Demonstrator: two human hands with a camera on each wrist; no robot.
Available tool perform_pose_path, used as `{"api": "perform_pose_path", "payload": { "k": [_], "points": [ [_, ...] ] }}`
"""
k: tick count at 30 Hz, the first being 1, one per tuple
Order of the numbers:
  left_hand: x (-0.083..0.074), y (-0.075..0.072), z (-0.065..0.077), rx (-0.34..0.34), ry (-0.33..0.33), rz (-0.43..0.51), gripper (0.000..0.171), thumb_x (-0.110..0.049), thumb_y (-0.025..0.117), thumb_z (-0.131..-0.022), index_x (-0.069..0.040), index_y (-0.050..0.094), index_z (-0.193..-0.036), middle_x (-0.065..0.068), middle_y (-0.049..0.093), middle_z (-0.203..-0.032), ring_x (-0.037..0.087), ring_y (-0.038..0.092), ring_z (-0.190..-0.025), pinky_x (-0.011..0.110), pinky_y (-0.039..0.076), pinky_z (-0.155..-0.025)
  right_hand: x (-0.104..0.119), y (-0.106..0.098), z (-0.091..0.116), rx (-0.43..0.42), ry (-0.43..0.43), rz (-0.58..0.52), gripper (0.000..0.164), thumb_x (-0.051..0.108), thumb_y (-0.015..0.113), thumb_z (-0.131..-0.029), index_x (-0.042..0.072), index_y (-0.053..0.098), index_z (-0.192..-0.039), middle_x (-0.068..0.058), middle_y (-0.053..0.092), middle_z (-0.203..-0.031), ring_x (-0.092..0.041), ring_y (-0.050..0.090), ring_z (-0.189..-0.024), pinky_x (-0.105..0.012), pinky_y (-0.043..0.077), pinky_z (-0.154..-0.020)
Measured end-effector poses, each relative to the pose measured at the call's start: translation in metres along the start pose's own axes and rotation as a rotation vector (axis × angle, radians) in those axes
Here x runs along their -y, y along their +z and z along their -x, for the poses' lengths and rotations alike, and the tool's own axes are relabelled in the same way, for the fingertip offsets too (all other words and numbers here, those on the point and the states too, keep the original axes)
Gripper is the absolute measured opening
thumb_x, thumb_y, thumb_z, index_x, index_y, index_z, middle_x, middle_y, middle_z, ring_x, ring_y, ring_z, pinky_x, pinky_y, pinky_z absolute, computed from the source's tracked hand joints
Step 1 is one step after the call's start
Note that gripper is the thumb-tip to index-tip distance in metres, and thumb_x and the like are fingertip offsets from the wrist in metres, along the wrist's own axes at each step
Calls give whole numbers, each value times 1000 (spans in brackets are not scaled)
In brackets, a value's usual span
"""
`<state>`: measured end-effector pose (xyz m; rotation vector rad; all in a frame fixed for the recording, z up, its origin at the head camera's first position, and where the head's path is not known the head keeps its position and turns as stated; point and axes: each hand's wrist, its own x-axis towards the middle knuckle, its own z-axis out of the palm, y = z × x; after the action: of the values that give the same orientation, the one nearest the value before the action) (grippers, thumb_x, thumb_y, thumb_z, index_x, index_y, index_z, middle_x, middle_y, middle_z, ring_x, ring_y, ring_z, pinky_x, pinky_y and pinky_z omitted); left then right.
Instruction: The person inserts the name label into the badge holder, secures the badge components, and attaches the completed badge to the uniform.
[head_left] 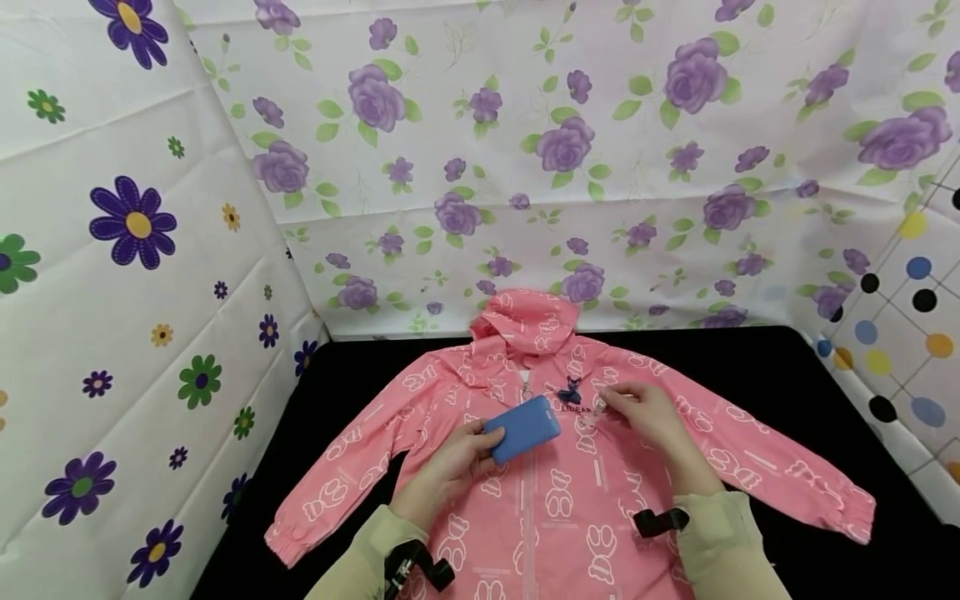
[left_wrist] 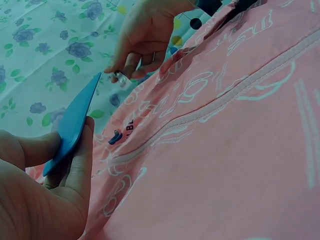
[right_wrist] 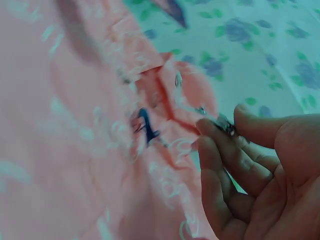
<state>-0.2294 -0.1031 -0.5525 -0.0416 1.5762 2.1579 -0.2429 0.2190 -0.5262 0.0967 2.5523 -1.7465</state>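
A pink hooded jacket (head_left: 555,533) with white bear outlines is spread flat, front up and zipped, its sleeves out to both sides. My left hand (head_left: 461,454) grips a flat blue rectangular case (head_left: 525,429) above the jacket's chest, thumb on one face and fingers behind. Between thumb and fingertips, my right hand (head_left: 651,414) pinches a small shiny, partly clear piece (right_wrist: 226,124), its kind too small to make out. Just left of that hand, a dark blue bow-like ornament (head_left: 570,392) lies on the chest above dark lettering (head_left: 574,409).
Under the jacket is a black tabletop (head_left: 750,358). Flowered white sheets (head_left: 480,150) hang behind and at the left, and a dotted sheet (head_left: 922,333) stands at the right. Each wrist wears a black camera mount (head_left: 660,522).
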Motion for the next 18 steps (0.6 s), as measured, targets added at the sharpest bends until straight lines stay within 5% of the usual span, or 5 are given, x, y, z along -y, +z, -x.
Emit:
{"api": "perform_pose_path", "payload": {
  "k": [7, 18],
  "points": [
    [0, -1, 0, 17, -2, 6, 19, -8, 63, -108, 4, 55, -120, 11, 70, -99, 14, 72, -84, 25, 59, -67, 11, 1, 12, 25, 16, -217, 40, 22, 71, -106, -10, 61, -128, -14, 80, -104, -14, 77, -89, -29, 63, -82],
    [2, 2, 0, 15, -10, 22, 17, -7, 63, -107, 3, 57, -120, 10, 70, -101, 15, 72, -86, 23, 58, -66, 16, 13, 16, -12, -18, -202, 31, 18, 72, -105, -7, 60, -119, -19, 79, -98, -19, 78, -85, -35, 65, -81]
  ]
}}
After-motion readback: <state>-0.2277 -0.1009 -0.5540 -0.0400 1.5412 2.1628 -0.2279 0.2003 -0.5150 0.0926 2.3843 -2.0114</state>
